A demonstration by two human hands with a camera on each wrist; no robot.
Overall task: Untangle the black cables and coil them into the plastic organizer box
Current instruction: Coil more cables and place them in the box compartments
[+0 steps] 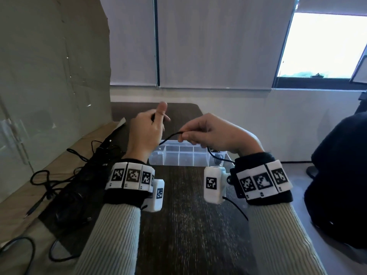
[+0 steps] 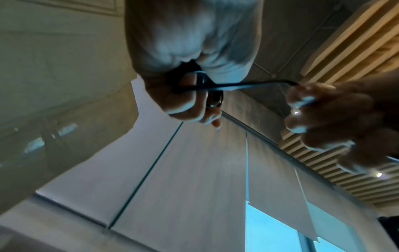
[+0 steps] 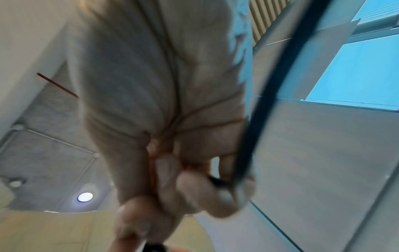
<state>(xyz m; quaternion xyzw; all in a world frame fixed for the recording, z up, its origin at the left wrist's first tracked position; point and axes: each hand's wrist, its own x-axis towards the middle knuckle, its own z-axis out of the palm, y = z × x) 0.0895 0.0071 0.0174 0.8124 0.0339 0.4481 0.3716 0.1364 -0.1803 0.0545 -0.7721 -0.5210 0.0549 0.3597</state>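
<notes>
you've got one black cable [image 1: 170, 138] strung roughly side to side between both hands — left hand [image 1: 146, 129] curled round it, right hand [image 1: 210, 133] pinching it. the organizer box [image 1: 178, 155] sits right below; a dark cable end shows in its right compartment, the other visible compartments look empty.

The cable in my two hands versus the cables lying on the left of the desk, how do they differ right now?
The held cable is lifted above the organizer box, stretched between the left hand and right hand; the loose cables lie on the surface, untouched. The held cable runs as one strand between the hands; the loose ones sprawl in loops and overlaps. All are thin and black, and none of these is coiled into the box yet.
</notes>
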